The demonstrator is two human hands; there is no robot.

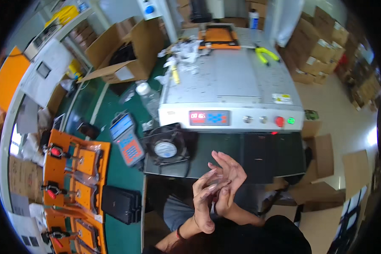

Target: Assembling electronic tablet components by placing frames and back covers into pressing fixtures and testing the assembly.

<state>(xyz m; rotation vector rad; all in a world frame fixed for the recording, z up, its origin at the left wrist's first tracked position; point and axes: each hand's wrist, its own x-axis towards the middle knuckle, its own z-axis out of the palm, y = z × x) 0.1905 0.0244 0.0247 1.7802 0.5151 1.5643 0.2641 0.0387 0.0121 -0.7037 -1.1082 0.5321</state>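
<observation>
In front of me, just past the near edge of the dark bench strip, my two hands meet palm to palm. My left hand (204,195), with a red band on its wrist, has its fingers stretched and apart, the tips against the other hand. My right hand (233,175) is cupped with its fingers loosely extended and its thumb near the left palm. A small white bit shows between the palms; I cannot tell what it is. Nearest to them is a black square cooling fan (165,148) with a pale round hub, lying beyond and to the left, untouched.
A grey machine (237,78) with a lit control panel (209,118) stands ahead, bearing crumpled scraps, an orange frame and yellow-green pliers (264,55). To the left are a blue handheld meter (128,142), black cases (122,204) and orange clamp fixtures (86,178). Cardboard boxes (313,44) stand right.
</observation>
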